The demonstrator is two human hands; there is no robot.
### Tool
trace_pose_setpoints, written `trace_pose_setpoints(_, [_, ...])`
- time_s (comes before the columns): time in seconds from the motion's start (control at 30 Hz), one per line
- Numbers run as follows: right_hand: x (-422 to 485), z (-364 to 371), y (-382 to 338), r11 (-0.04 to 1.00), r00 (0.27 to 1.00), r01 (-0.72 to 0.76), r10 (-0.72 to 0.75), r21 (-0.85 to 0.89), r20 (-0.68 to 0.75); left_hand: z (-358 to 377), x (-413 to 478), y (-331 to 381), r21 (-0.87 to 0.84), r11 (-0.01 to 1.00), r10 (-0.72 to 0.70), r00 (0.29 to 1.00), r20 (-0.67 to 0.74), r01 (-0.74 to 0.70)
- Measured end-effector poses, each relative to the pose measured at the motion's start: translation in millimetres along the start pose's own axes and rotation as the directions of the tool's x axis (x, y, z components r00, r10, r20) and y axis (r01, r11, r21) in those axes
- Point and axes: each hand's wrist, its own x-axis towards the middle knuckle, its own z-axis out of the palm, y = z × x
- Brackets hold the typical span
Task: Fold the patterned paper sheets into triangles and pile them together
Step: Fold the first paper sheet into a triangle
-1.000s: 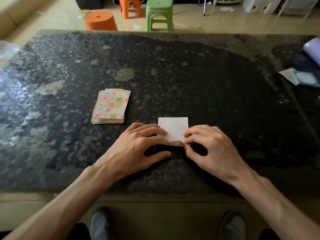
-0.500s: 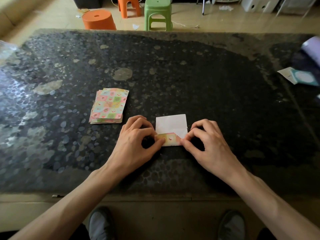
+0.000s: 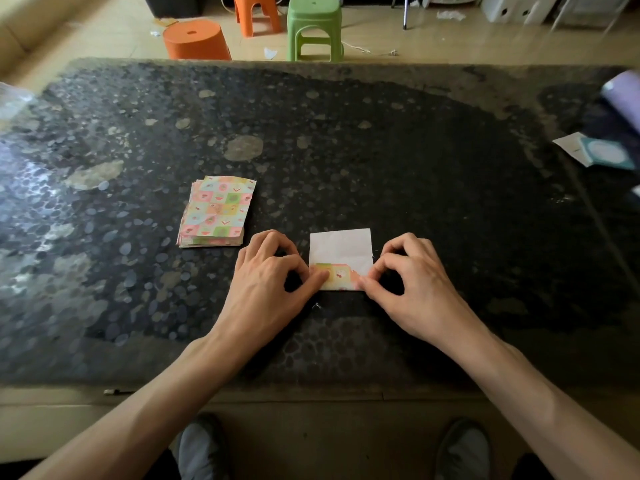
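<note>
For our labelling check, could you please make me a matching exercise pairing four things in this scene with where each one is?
Things: 1 patterned stack; 2 sheet being folded; 3 green stool; 4 teal card.
Places: a on the floor beyond the table; b pinched by left hand and right hand; c near the table's right edge; d lying left of the hands.
Pairs: 1-d, 2-b, 3-a, 4-c.

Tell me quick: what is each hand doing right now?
Left hand: pinches the near left edge of the paper sheet.
Right hand: pinches the sheet's near right edge.
</note>
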Motion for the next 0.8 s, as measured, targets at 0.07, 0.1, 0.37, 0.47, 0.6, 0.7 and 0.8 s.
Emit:
trace_pose_setpoints(0.07, [0.4, -1.4, -1.6, 1.0, 1.0, -0.015, 0.015, -0.014, 0.018, 0.9, -0.2, 1.1, 0.022, 1.0, 0.002, 1.0, -0.01, -0.002])
trace_pose_setpoints(0.1, [0.2, -1.9, -1.8, 1.0, 1.0, -0.021, 0.021, -0.017, 0.02, 1.2, -0.1, 1.5, 0.029, 1.0, 0.004, 1.0, -0.013, -0.003])
trace_pose_setpoints(0.37, [2.8, -1.4, -5.4, 0.998, 0.998, -0.062, 0.062, -0.033, -0.006, 0.5, 1.4, 4.3, 0.087, 0.996, -0.008, 1.0, -0.013, 0.009])
trace_pose_setpoints(0.47, [3.7, -0.5, -5.4, 0.998, 0.998, -0.06, 0.06, -0.03, -0.007, 0.2, 1.6, 4.7, 0.094, 0.995, -0.02, 1.0, -0.011, 0.021])
trace_pose_setpoints(0.6, [2.7, -0.3, -3.8, 0.998, 0.999, -0.043, 0.044, -0.047, 0.011, -0.2, 0.9, 5.5, 0.099, 0.995, -0.024, 1.0, -0.012, 0.025])
trace_pose_setpoints(0.7, [3.6, -0.5, -5.1, 0.994, 0.999, -0.026, 0.028, -0.109, 0.016, -0.4, 0.4, 6.3, 0.119, 0.993, -0.018, 1.0, -0.009, 0.019])
trace_pose_setpoints(0.8, [4.5, 1.1, -6.1, 0.991, 1.0, -0.018, 0.017, -0.129, -0.006, -0.9, 0.0, 6.5, 0.132, 0.991, -0.012, 1.0, -0.011, 0.014])
